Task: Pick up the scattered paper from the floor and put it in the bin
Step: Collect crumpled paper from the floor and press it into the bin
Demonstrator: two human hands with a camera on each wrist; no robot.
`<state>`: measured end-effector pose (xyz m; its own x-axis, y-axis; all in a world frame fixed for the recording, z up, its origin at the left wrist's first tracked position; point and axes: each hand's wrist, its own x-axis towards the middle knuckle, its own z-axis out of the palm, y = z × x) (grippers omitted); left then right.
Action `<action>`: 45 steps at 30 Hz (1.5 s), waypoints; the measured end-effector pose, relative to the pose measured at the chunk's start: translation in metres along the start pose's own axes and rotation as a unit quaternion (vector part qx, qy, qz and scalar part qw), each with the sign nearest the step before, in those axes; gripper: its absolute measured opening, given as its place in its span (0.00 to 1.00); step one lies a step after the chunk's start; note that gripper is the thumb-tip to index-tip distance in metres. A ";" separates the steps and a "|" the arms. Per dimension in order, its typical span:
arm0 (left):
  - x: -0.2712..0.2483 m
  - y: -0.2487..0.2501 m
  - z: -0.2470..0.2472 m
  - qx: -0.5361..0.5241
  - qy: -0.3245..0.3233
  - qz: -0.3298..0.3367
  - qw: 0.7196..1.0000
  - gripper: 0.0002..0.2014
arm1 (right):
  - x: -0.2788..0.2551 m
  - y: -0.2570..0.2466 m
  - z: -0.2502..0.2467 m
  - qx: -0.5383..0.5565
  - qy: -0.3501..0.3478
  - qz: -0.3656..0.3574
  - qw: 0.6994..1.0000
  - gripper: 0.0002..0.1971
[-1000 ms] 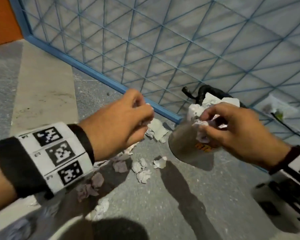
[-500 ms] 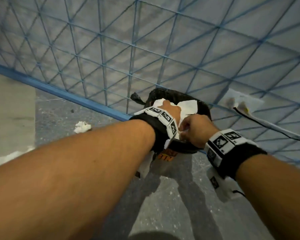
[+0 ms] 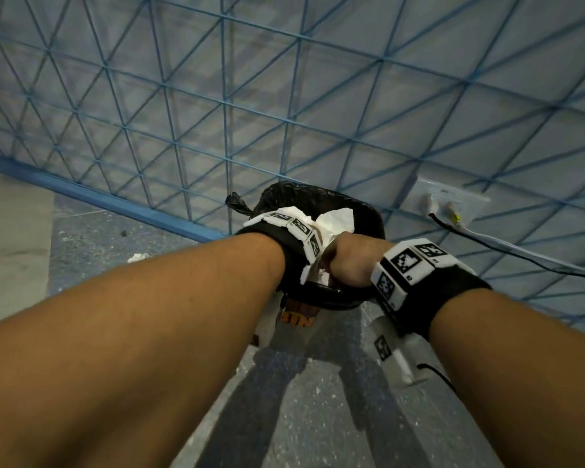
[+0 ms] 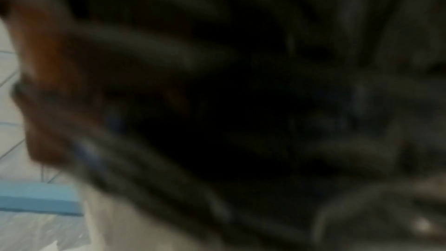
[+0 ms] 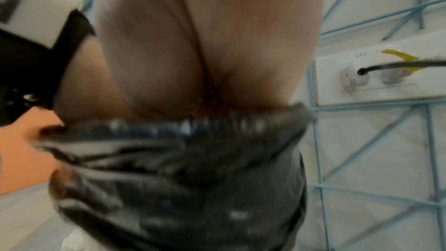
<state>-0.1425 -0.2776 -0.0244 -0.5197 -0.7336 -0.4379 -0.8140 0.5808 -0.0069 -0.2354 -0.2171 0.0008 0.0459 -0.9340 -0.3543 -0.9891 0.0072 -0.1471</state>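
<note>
The bin [image 3: 368,214], lined with a black bag, stands on the floor against the wall. White crumpled paper [image 3: 338,221] lies in its mouth. My left hand is down inside the bin, hidden past its wrist band [image 3: 294,231]. The left wrist view shows only the dark, blurred liner [image 4: 241,102]. My right hand [image 3: 348,261] is curled into a fist at the near rim, with white paper bunched against it. In the right wrist view the palm [image 5: 205,45] dips behind the liner rim [image 5: 193,125], which hides the fingers. One paper scrap [image 3: 137,257] lies on the floor to the left.
A wall with a blue grid pattern [image 3: 230,130] and a blue skirting strip [image 3: 115,201] rises right behind the bin. A white socket plate [image 3: 450,204] with a black cable [image 3: 520,251] sits to the right of the bin. Grey speckled floor lies below my arms.
Both hands carried paper from above the floor to the bin. The left hand has gone down inside it and the right fist has settled at the rim. The view has swung toward the wall.
</note>
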 end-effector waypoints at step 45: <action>-0.336 -0.251 0.385 -0.101 -0.140 -0.031 0.985 0.12 | -0.070 -0.324 0.296 -0.011 -0.207 -0.196 0.958 0.20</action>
<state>0.3365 -0.0406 -0.2220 -0.3994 -0.6226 -0.6729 -0.8913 0.4356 0.1260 0.1237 -0.0488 -0.1999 0.4615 -0.6419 -0.6124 -0.8871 -0.3264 -0.3264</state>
